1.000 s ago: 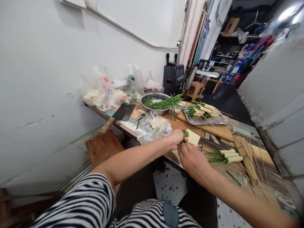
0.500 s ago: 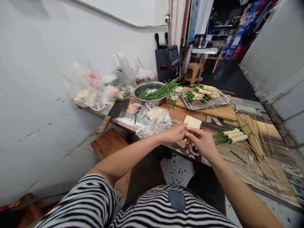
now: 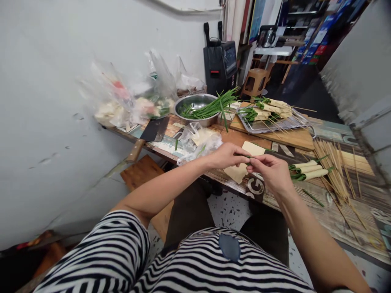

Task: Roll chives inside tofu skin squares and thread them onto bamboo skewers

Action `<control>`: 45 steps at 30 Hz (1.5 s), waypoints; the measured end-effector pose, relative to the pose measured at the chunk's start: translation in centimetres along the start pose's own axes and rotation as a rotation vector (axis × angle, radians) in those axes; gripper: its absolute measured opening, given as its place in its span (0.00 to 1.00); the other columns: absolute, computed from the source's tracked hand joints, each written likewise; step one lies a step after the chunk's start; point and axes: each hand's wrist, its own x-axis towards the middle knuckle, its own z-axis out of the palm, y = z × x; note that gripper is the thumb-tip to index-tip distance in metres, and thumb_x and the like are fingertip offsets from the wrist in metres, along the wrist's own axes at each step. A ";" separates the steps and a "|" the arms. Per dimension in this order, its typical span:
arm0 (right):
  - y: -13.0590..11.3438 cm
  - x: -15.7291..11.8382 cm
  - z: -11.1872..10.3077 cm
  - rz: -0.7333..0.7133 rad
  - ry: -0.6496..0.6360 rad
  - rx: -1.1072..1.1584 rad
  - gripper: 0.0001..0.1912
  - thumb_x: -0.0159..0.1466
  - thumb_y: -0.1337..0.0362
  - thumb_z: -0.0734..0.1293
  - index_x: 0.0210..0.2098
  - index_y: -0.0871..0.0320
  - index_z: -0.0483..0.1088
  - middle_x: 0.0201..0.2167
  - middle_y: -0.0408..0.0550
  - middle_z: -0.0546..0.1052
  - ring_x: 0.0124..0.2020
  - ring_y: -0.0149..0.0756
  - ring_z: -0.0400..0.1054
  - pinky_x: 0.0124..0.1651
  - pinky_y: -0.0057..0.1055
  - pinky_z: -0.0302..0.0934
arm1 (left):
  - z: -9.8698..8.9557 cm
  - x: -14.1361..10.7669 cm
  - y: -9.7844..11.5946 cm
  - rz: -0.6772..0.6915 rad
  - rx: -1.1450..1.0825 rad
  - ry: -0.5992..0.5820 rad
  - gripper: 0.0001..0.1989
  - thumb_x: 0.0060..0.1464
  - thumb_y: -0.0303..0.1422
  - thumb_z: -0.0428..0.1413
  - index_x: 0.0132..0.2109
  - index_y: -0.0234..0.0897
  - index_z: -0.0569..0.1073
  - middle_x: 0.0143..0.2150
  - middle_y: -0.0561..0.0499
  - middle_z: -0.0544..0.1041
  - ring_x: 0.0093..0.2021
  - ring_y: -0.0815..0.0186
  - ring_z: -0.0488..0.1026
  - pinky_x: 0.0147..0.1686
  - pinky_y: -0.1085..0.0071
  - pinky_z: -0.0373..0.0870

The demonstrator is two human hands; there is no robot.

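My left hand (image 3: 227,156) and my right hand (image 3: 273,170) meet over a pale tofu sheet (image 3: 253,149) at the table's near edge. Their fingertips pinch green chives (image 3: 248,162), most of which the fingers hide. Part of a pale sheet (image 3: 237,174) also shows below my left hand. To the right of my right hand lie several rolled tofu sheets (image 3: 314,174) with chives sticking out of the ends. A crumpled clear plastic bag (image 3: 200,144) with pale sheets inside sits left of my left hand.
A metal bowl (image 3: 195,118) of chives (image 3: 214,106) stands behind. A metal tray (image 3: 259,128) with skewered rolls rests on a wooden board (image 3: 295,143). Bamboo skewers (image 3: 334,173) lie at right. A cleaver (image 3: 136,150) overhangs the left edge, near filled plastic bags (image 3: 113,110).
Both hands have shifted slightly right in view, and my left fingers are straighter. More of the lower sheet shows beneath them. The whole view has shifted a little too.
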 end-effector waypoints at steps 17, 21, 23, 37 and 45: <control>5.2 -2.4 -0.4 -0.884 -0.133 -1.127 0.12 0.67 0.68 0.58 0.36 0.59 0.73 0.39 0.52 0.77 0.39 0.32 0.69 0.42 0.29 0.63 | 0.1 -0.2 -5.9 0.025 0.067 -0.079 0.10 0.44 0.20 0.61 0.28 0.41 0.80 0.39 0.48 0.80 0.44 0.65 0.76 0.48 0.73 0.69; 5.1 -2.2 -0.5 -0.925 -0.209 -1.367 0.11 0.67 0.69 0.58 0.34 0.60 0.71 0.36 0.49 0.77 0.36 0.33 0.65 0.43 0.33 0.56 | -0.2 0.2 -6.4 0.095 0.187 -0.152 0.13 0.44 0.17 0.60 0.26 0.42 0.78 0.37 0.47 0.80 0.46 0.66 0.74 0.51 0.71 0.67; 4.8 -2.3 -0.3 -0.916 -0.239 -1.448 0.11 0.67 0.69 0.58 0.35 0.61 0.71 0.35 0.50 0.76 0.37 0.35 0.63 0.43 0.34 0.55 | -0.5 0.3 -6.5 0.178 0.262 -0.213 0.12 0.46 0.18 0.59 0.27 0.42 0.78 0.38 0.46 0.80 0.48 0.64 0.73 0.55 0.68 0.63; 3.4 -2.2 0.6 -0.914 -0.318 -1.611 0.10 0.64 0.70 0.61 0.29 0.64 0.72 0.27 0.51 0.73 0.33 0.39 0.62 0.39 0.35 0.55 | -1.4 0.1 -6.2 0.353 0.358 -0.324 0.05 0.45 0.30 0.62 0.33 0.42 0.78 0.38 0.41 0.77 0.43 0.58 0.72 0.53 0.66 0.64; 3.6 -2.0 -3.0 -0.992 -0.383 -1.258 0.09 0.65 0.65 0.63 0.40 0.62 0.74 0.39 0.51 0.78 0.42 0.36 0.67 0.46 0.34 0.63 | 2.7 -3.0 -6.9 0.321 0.482 -0.076 0.13 0.61 0.30 0.47 0.43 0.38 0.76 0.47 0.39 0.74 0.48 0.60 0.69 0.55 0.64 0.61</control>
